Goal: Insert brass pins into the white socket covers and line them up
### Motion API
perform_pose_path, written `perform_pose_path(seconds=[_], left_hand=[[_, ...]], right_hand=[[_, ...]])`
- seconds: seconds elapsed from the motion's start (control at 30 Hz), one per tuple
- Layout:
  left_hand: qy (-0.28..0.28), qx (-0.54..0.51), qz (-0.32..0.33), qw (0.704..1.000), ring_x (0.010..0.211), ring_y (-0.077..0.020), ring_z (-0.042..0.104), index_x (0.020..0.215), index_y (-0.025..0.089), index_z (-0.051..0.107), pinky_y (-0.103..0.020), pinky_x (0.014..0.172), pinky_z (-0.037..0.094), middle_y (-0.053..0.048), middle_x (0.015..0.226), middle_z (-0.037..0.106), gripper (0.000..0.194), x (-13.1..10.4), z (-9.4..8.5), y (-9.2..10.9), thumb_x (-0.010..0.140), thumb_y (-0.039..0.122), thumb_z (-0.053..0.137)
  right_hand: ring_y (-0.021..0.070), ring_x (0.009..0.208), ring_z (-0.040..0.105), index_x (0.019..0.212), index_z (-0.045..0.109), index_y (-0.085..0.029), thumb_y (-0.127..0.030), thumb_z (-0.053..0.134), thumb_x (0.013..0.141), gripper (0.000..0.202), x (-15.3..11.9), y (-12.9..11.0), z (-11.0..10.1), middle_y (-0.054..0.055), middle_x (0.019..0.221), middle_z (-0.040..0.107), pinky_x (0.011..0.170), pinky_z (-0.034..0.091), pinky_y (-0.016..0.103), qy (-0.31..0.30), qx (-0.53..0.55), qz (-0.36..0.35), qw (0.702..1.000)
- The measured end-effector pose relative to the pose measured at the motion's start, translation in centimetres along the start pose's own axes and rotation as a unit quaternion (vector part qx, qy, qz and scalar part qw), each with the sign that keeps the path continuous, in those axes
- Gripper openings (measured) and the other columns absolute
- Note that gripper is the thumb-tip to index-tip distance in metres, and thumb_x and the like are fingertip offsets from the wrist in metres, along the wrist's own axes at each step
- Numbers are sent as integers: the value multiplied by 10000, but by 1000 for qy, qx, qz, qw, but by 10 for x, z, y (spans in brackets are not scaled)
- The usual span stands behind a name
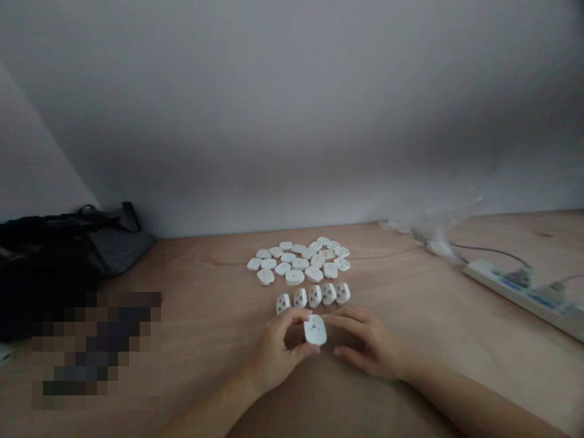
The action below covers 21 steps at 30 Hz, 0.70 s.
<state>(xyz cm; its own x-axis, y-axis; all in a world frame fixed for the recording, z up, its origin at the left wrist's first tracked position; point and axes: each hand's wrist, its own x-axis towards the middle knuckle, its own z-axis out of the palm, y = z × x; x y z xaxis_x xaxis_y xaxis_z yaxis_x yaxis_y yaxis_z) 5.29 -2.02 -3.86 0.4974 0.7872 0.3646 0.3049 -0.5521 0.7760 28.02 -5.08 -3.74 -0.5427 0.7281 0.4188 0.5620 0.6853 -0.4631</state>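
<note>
While the left hand (276, 353) holds a white piece (315, 330) between thumb and fingers, the right hand (376, 350) lies just beside it, its thumb and fingers parted in a moderate gap with nothing held between them. Whether a right fingertip touches the edge of the piece cannot be told.

The held piece shows a broad, near-square face with rounded corners and small marks about its middle. It is above the near part of the table (205, 316), in front of a row of five upright pieces (314, 296), whose faces bear dark openings. Beyond them lies a loose cluster (300, 264) of similar white pieces. A power strip (515, 291) is well apart at the right.

Judged by its look, the piece is light, rigid plastic, firm under a pinch and not notably fragile; its smooth surface may slide if gripped at a rounded corner alone. Opposite edges of the rim offer the soundest hold, with thumb below and fingers above, leaving the face uncovered.
</note>
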Motion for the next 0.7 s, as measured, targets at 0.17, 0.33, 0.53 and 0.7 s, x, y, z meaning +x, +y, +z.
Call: perform_pose_path(seconds=[0.17, 0.33, 0.53, 0.7], left_hand=[[55, -48, -17, 997, 931, -213, 628, 954, 201, 442, -342, 817, 504, -72, 1002, 637, 340, 7, -21, -1, 701, 225, 668], [65, -9, -83, 994, 787, -179, 646, 996, 194, 429, -331, 750, 517, -27, 899, 628, 450, 18, -63, -21, 628, 185, 687], [-36, 76, -129, 988, 982, -266, 626, 1186, 182, 493, -387, 834, 493, -94, 1108, 641, 608, 18, -77, -44, 623, 221, 720], [-35, 137, -118, 983, 1129, -311, 544, 1152, 194, 581, -437, 953, 417, -97, 1221, 599, 595, 18, -78, -49, 593, 286, 762]], right_hand=[[245, 1074, 513, 1310, 430, -240, -287, 599, 792, 547, -3, 2, 5, 91, 1198, 552, 918, 420, 404, -33, -12, 0, 999], [249, 1086, 516, 1297, 446, -219, -283, 586, 801, 520, -6, 7, 7, 112, 1203, 546, 925, 424, 404, -22, -9, 20, 1000], [250, 1085, 527, 1293, 451, -215, -286, 589, 799, 517, -5, 10, 7, 117, 1214, 543, 916, 441, 398, -31, -7, 34, 999], [248, 1099, 520, 1289, 456, -222, -283, 589, 800, 511, -6, 9, 7, 108, 1218, 546, 930, 431, 396, -34, -10, 35, 999]])
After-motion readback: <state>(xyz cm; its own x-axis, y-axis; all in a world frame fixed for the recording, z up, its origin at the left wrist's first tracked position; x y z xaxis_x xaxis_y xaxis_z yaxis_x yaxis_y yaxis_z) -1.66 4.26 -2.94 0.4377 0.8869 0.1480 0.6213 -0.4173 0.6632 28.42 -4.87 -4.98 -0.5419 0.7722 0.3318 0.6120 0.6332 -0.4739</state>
